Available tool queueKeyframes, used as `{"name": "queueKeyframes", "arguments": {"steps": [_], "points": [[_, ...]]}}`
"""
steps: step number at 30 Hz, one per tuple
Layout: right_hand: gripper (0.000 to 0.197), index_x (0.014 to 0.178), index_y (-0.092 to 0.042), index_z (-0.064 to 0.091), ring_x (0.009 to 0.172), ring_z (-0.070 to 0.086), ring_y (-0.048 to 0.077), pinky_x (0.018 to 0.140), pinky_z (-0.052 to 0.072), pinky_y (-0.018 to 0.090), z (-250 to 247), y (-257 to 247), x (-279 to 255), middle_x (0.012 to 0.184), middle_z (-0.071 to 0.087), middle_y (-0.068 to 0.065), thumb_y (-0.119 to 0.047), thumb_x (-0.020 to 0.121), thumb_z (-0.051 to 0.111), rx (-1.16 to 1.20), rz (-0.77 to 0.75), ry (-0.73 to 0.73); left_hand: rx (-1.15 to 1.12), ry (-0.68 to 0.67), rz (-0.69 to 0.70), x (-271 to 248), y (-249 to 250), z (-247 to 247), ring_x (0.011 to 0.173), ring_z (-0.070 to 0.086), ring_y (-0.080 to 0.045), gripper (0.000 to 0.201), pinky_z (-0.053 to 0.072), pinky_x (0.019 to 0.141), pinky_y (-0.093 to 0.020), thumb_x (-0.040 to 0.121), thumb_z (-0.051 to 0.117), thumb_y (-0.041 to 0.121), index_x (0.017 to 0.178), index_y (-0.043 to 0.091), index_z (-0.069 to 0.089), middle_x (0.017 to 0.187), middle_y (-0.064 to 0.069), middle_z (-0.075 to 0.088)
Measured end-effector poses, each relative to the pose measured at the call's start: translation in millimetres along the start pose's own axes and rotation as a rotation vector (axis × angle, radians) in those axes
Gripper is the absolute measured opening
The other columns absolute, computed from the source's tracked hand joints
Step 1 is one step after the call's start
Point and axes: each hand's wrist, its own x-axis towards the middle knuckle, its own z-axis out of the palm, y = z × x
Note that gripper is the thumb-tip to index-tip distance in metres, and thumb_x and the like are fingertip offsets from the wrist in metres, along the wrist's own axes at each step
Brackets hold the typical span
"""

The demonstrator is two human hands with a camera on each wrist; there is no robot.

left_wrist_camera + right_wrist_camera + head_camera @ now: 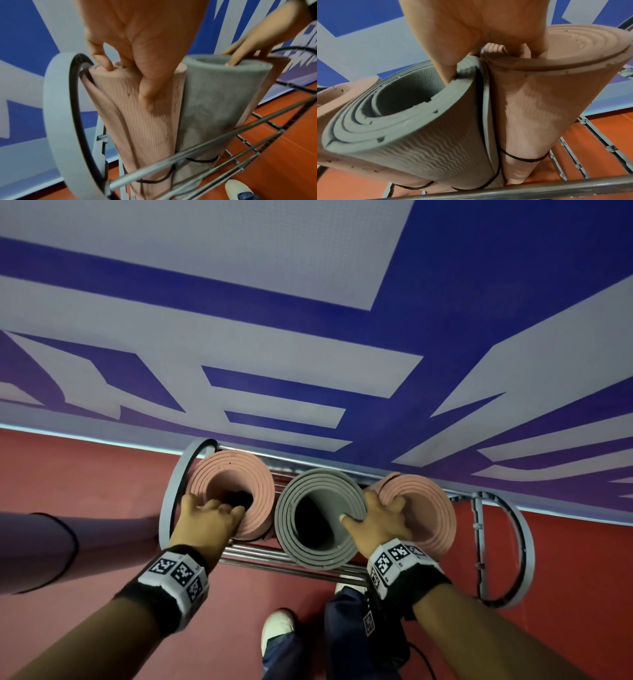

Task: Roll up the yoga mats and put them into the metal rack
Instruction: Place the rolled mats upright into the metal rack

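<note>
Both hands are right on top of the upright rolls in the metal rack (173,491): left hand (209,518) hooked over the left pink mat (236,474), right hand (380,518) pinching the gray mat (308,549) and right pink mat (431,508) together, so any push goes straight down.

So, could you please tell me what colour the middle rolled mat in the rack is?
Grey; the middle mat shows best in the head view.

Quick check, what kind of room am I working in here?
Likely a gym or fitness studio: rolled yoga mats stand in a metal rack on red floor, against a big blue-and-white wall banner.
</note>
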Motion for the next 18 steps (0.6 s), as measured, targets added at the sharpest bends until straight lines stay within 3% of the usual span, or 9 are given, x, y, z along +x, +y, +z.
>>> {"name": "queueKeyframes", "arguments": {"steps": [4,8,12,14,16,18], "points": [[0.065,0.146,-0.034,0.025,0.12,0.046,0.034,0.101,0.043,0.047,2.9,-0.2,3.0,0.141,0.02,0.012,-0.063,0.092,0.044,-0.006,0.0,0.002,0.0,-0.032,0.008,5.7,0.4,-5.7,0.132,0.039,-0.019,0.041,0.027,0.103,-0.043,0.097,0.041,0.015,0.135,0.028,0.034,0.139,0.006,0.046],[0.066,0.146,-0.035,0.025,0.121,0.045,0.035,0.1,0.044,0.049,3.7,0.9,4.1,0.141,0.022,0.013,-0.065,0.091,0.044,0.001,-0.013,0.003,-0.081,0.034,-0.043,3.8,8.4,-32.3,0.132,0.032,-0.027,0.059,0.034,0.104,-0.041,0.091,0.054,0.038,0.14,0.023,0.026,0.143,-0.005,0.032],[0.071,0.146,-0.034,0.025,0.123,0.044,0.036,0.101,0.045,0.05,0.2,4.5,4.7,0.142,0.021,0.014,-0.068,0.087,0.047,0.019,-0.036,-0.03,-0.228,0.149,0.111,2.9,37.0,-55.0,0.133,0.026,-0.029,0.068,0.031,0.106,-0.043,0.085,0.054,0.052,0.141,0.024,0.027,0.145,-0.007,0.026],[0.074,0.145,-0.037,0.027,0.124,0.044,0.038,0.102,0.044,0.05,-1.6,8.8,7.2,0.144,0.02,0.014,-0.071,0.083,0.051,0.076,-0.058,-0.06,-0.253,0.092,0.159,7.0,52.2,-59.8,0.14,0.018,-0.03,0.079,0.026,0.111,-0.046,0.081,0.056,0.062,0.144,0.026,0.026,0.152,-0.008,0.02],[0.08,0.147,-0.042,0.02,0.123,0.047,0.038,0.102,0.044,0.047,-3.4,16.1,9.1,0.147,0.021,0.011,-0.068,0.081,0.057,0.217,-0.091,-0.065,-0.167,-0.054,0.224,9.8,68.4,-60.5,0.147,0.002,-0.033,0.097,0.009,0.116,-0.057,0.072,0.056,0.077,0.149,0.03,0.021,0.16,-0.013,0.005],[0.083,0.151,-0.038,0.01,0.114,0.056,0.035,0.094,0.048,0.038,-7.1,27.4,7.4,0.144,0.037,0.013,-0.052,0.086,0.061,0.402,-0.138,-0.023,-0.009,-0.144,0.282,9.1,83.3,-57.3,0.147,-0.01,-0.037,0.105,-0.007,0.111,-0.068,0.069,0.057,0.081,0.151,0.029,0.018,0.16,-0.017,-0.01]]}}
